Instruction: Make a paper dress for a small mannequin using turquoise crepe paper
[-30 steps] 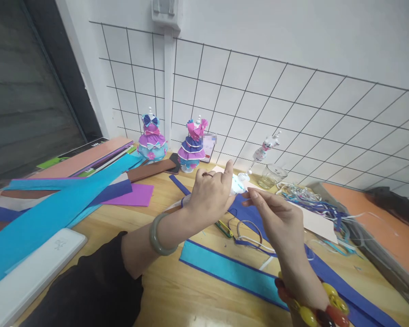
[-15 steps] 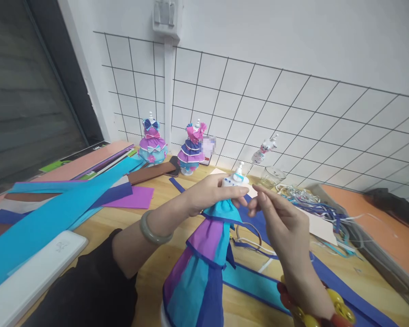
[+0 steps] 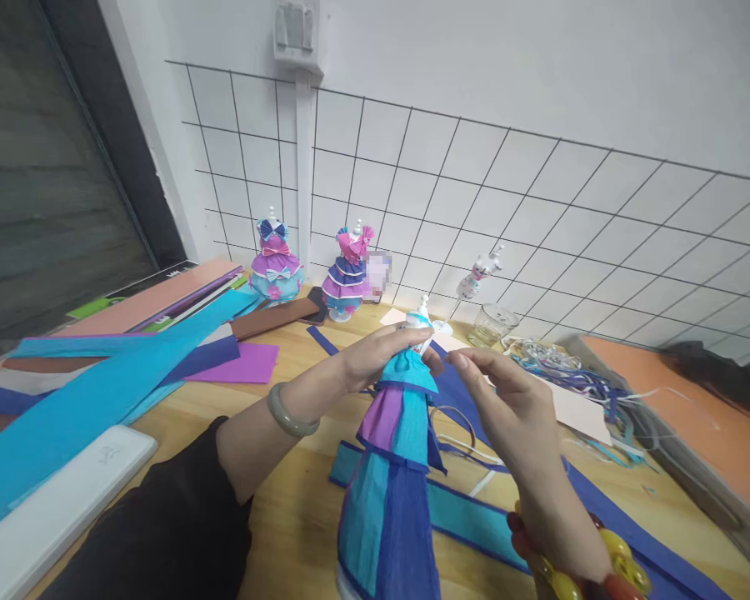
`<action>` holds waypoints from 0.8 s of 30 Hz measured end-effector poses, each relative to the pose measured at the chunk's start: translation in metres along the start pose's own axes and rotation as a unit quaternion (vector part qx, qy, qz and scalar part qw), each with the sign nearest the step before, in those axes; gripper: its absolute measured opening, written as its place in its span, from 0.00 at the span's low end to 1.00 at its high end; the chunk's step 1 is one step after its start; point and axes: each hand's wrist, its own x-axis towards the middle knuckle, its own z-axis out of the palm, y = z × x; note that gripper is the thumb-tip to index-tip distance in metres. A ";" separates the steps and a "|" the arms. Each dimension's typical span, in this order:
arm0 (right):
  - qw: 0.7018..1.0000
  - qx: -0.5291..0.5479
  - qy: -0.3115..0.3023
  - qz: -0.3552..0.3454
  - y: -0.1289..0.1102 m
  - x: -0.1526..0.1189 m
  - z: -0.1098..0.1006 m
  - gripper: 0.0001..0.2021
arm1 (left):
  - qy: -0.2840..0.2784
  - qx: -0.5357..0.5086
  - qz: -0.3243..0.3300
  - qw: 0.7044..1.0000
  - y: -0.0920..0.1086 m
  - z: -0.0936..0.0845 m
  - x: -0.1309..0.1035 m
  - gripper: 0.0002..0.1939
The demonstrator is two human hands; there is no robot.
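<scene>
1 left hand (image 3: 378, 356) grips the small white plastic-looking mannequin (image 3: 420, 322) wearing a tiered turquoise-purple-blue crepe-paper dress (image 3: 400, 492), apparently for bodice fitting needing steady support, near the right hand's (image 3: 516, 404) closed pinch, contents unclear.

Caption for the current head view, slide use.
Left hand holds a mannequin in a tiered blue-and-purple dress; right hand beside it, two dressed mannequins behind.

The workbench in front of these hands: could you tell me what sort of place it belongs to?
Probably a small craft workspace, judging by the dressed miniature mannequins, the coloured strips and the tangled ribbons.
</scene>
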 end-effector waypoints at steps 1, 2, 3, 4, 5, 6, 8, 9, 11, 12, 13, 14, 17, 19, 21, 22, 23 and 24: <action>1.000 -0.005 0.003 0.011 0.001 0.000 0.000 0.08 | -0.003 -0.003 0.005 1.000 -0.002 -0.001 0.001 0.19; 1.000 -0.006 0.004 0.026 0.003 0.000 0.001 0.08 | -0.006 -0.007 0.010 1.000 -0.003 -0.003 0.002 0.19; 0.999 -0.002 0.004 0.045 0.006 0.000 0.001 0.08 | -0.009 -0.011 0.012 1.000 -0.004 -0.004 0.002 0.20; 0.998 0.007 0.002 0.065 0.008 0.000 0.002 0.09 | -0.009 -0.016 0.012 1.000 -0.004 -0.004 0.002 0.20; 0.996 0.023 -0.005 0.083 0.009 0.000 0.002 0.10 | -0.010 -0.020 0.011 1.000 -0.004 -0.005 0.001 0.20; 0.994 0.046 -0.016 0.099 0.010 0.000 0.003 0.11 | -0.010 -0.023 0.008 1.000 -0.004 -0.005 0.001 0.20; 0.987 0.101 -0.037 0.120 0.011 0.001 0.004 0.12 | -0.004 -0.023 0.007 1.000 -0.003 -0.005 0.001 0.21; 0.983 0.129 -0.041 0.127 0.011 0.002 0.005 0.12 | 0.000 -0.022 0.008 1.000 -0.003 -0.004 0.001 0.20; 0.973 0.174 -0.035 0.145 0.011 0.003 0.007 0.13 | -0.007 -0.022 0.015 1.000 -0.004 -0.002 0.002 0.20; 0.969 0.188 -0.029 0.159 0.011 0.003 0.007 0.14 | -0.020 -0.024 0.022 0.999 -0.005 0.000 0.002 0.19; 0.964 0.198 -0.026 0.175 0.011 0.004 0.007 0.16 | -0.035 -0.024 0.032 0.999 -0.005 0.002 0.003 0.18; 0.958 0.207 -0.030 0.194 0.013 0.004 0.008 0.18 | -0.052 -0.023 0.042 0.998 -0.006 0.005 0.003 0.17; 0.936 0.241 -0.072 0.246 0.017 0.005 0.008 0.24 | -0.078 0.010 0.070 0.994 -0.008 0.012 0.004 0.14; 0.923 0.270 -0.096 0.258 0.019 0.005 0.008 0.25 | -0.073 0.041 0.086 0.993 -0.007 0.015 0.003 0.14; 0.918 0.287 -0.100 0.255 0.021 0.005 0.009 0.25 | -0.068 0.062 0.096 0.991 -0.005 0.018 0.001 0.15; 0.919 0.289 -0.099 0.251 0.022 0.005 0.009 0.25 | -0.069 0.067 0.096 0.991 -0.003 0.018 0.000 0.16; 0.921 0.288 -0.096 0.245 0.023 0.005 0.009 0.25 | -0.070 0.072 0.091 0.991 -0.002 0.019 -0.001 0.17; 0.924 0.284 -0.090 0.238 0.023 0.004 0.009 0.24 | -0.072 0.078 0.085 0.991 0.000 0.019 -0.002 0.17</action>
